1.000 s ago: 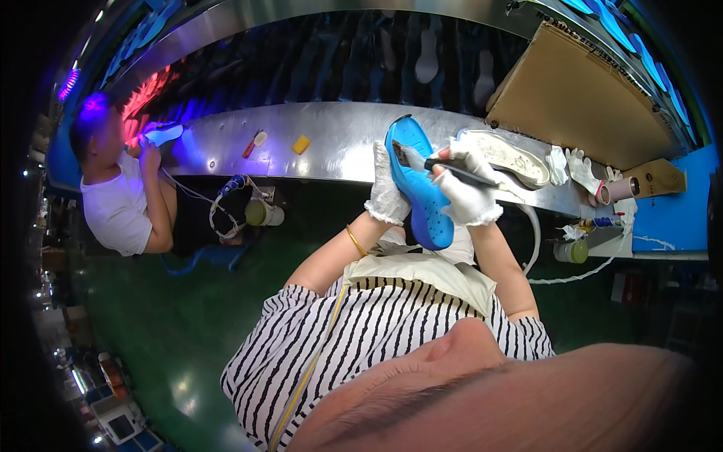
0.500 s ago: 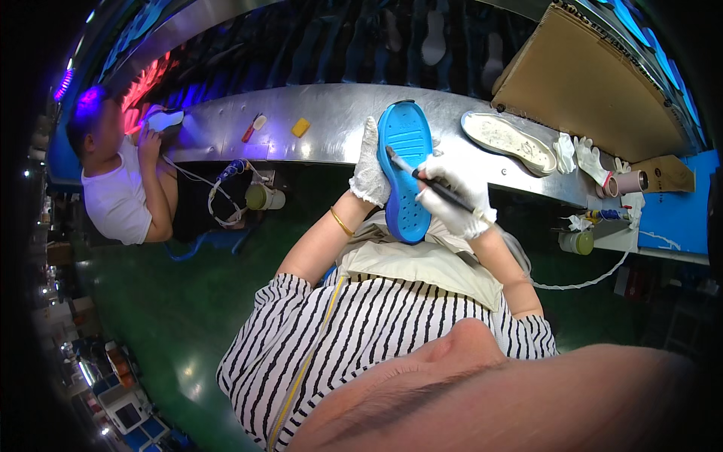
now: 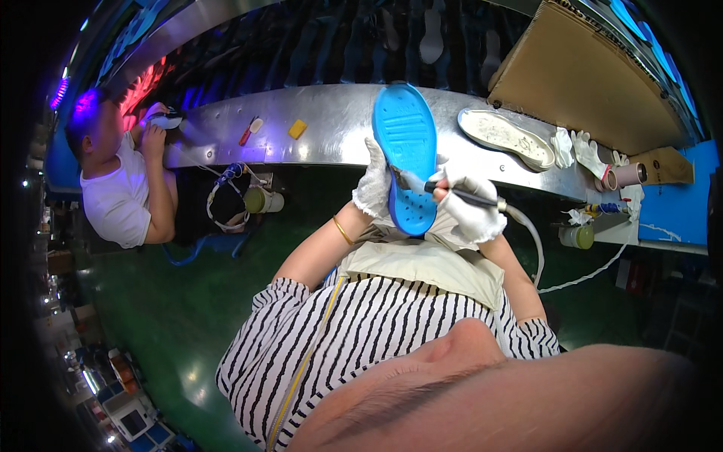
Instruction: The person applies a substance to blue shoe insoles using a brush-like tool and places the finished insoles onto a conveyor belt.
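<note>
A blue shoe sole (image 3: 405, 120), with ridges across its front half and small holes toward its heel, is held upright-lengthwise before me. My left hand (image 3: 372, 184), in a white glove, grips its left edge with the thumb pointing up along the rim. My gloved right hand (image 3: 473, 209) is closed around the dark handle of a brush (image 3: 410, 181). The brush's pale bristles lie over the left middle part of the sole's inner face. From the handle's end a whitish hose (image 3: 530, 226) runs down beside my right forearm.
Across the front runs a metal bench (image 3: 324, 124) bearing a white sole (image 3: 506, 140), gloves (image 3: 589, 153), a yellow block (image 3: 297, 129) and a red-handled tool (image 3: 245, 135). A cardboard sheet (image 3: 580, 83) leans at the right. A co-worker (image 3: 120, 188) sits at the left. Green pots (image 3: 578, 236) hang below.
The brush has moved down the sole, toward its heel half, and my right hand has turned and shifted slightly right. The sole has risen a little and tilted.
</note>
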Tool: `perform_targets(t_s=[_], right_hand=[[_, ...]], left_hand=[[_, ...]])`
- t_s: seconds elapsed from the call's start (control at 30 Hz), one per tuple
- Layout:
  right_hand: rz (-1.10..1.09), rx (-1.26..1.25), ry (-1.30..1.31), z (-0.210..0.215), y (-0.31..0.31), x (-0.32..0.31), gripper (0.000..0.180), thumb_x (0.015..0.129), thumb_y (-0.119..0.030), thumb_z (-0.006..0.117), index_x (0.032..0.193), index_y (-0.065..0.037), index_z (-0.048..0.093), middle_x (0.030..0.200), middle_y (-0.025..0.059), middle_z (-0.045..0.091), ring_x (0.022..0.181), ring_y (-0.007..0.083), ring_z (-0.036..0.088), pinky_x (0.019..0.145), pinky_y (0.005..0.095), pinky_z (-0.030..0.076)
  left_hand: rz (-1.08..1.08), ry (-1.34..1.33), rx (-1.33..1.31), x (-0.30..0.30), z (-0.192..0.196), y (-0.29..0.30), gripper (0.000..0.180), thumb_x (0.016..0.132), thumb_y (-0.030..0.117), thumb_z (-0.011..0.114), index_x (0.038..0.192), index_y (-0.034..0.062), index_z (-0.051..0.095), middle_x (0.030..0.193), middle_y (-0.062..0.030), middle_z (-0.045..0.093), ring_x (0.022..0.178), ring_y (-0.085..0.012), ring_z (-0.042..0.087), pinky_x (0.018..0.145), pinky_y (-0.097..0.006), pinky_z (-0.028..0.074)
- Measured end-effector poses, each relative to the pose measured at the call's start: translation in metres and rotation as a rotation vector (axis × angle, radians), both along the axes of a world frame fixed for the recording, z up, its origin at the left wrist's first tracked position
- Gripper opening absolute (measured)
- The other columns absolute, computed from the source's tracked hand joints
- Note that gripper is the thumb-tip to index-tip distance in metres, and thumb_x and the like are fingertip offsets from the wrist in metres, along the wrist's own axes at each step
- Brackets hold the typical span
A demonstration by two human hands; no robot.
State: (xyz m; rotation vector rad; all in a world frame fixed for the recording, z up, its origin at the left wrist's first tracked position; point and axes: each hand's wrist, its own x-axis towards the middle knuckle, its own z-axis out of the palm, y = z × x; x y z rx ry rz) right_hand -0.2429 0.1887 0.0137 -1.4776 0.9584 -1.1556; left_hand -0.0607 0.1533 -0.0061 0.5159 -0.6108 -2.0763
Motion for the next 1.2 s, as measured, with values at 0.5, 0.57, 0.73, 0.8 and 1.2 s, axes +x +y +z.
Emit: perform_targets(t_s=[0.5,0.57,0.73,0.8,1.2], right_hand=[[0.013,0.024,-0.106,0.023,-0.007,0.016,0.011,0.082,-0.003,0.067,0.092,-0.002,0.063,0.091,0.0075,0.062,0.077,0.0120,0.058,0.069,0.0252,0.049],[0.152,0.162,-0.178,0.017,-0.012,0.008,0.013,0.082,-0.003,0.067,0.093,-0.003,0.061,0.093,0.0069,0.060,0.079,0.0138,0.059,0.069,0.0255,0.049],[0.082,0.205,-0.353,0.031,-0.016,0.009,0.018,0.079,-0.001,0.067,0.094,-0.004,0.059,0.089,0.0047,0.058,0.082,0.0138,0.060,0.071,0.0254,0.049],[0.106,0.080,-0.193,0.027,-0.022,0.004,0.020,0.076,0.000,0.069,0.093,-0.002,0.060,0.090,0.0077,0.060,0.083,0.0162,0.062,0.076,0.0312,0.053],[0.236,0.295,-0.263,0.039,-0.034,-0.007,0.013,0.072,0.003,0.065,0.083,-0.002,0.061,0.087,0.0074,0.063,0.081,0.0153,0.062,0.072,0.0274,0.054]], left_hand=[[0.123,0.554,-0.260,0.007,0.022,-0.054,0.114,0.056,0.091,0.040,0.137,0.0100,0.038,0.130,-0.0167,0.050,0.114,-0.0319,0.054,0.105,-0.049,0.037],[0.048,0.595,-0.313,0.011,0.021,-0.060,0.117,0.053,0.090,0.046,0.138,0.0102,0.038,0.134,-0.0192,0.045,0.115,-0.0348,0.053,0.105,-0.050,0.037],[-0.055,0.418,-0.414,0.019,0.028,-0.066,0.120,0.052,0.090,0.045,0.140,0.0083,0.034,0.135,-0.0236,0.041,0.117,-0.0377,0.051,0.096,-0.049,0.046],[0.017,0.116,-0.447,0.021,0.025,-0.069,0.121,0.052,0.089,0.045,0.139,0.0063,0.034,0.133,-0.0254,0.043,0.117,-0.0368,0.052,0.091,-0.047,0.050],[-0.089,-0.492,-0.523,0.016,0.049,-0.077,0.100,0.069,0.079,0.047,0.132,0.0012,0.044,0.114,-0.0206,0.059,0.096,-0.0250,0.064,0.079,-0.035,0.056]])
